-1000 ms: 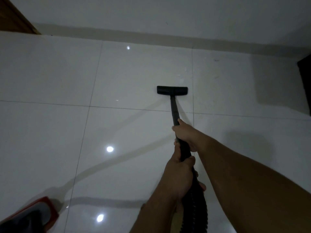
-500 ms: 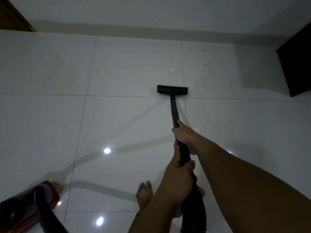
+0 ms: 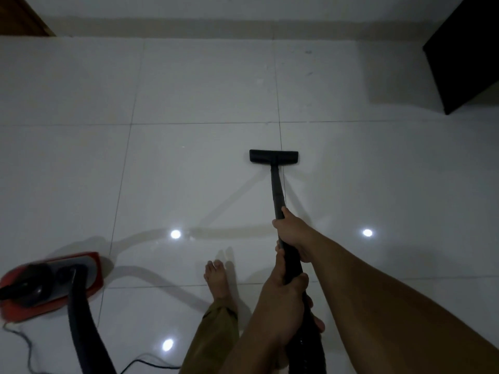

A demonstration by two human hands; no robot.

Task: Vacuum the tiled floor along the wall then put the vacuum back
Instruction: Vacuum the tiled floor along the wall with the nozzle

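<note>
A black vacuum wand (image 3: 277, 190) runs from my hands to its flat black floor nozzle (image 3: 273, 157), which rests on the glossy white tiled floor (image 3: 189, 85) over a grout line. My right hand (image 3: 293, 232) grips the wand higher up the tube. My left hand (image 3: 283, 306) grips it lower, where the ribbed hose begins. The red and grey vacuum body (image 3: 48, 284) sits on the floor at the lower left, its black hose (image 3: 81, 325) curving down out of frame. The wall and its pale skirting (image 3: 243, 24) run across the top.
A dark cabinet (image 3: 467, 55) stands at the upper right against the wall. A brown wooden edge (image 3: 24, 17) shows at the top left. My bare foot (image 3: 217, 279) stands between vacuum body and wand. A thin power cord (image 3: 140, 364) trails along the bottom.
The nozzle has come back from the wall by roughly one tile. The view has pulled back, so the vacuum body, my foot and more of the dark cabinet now show.
</note>
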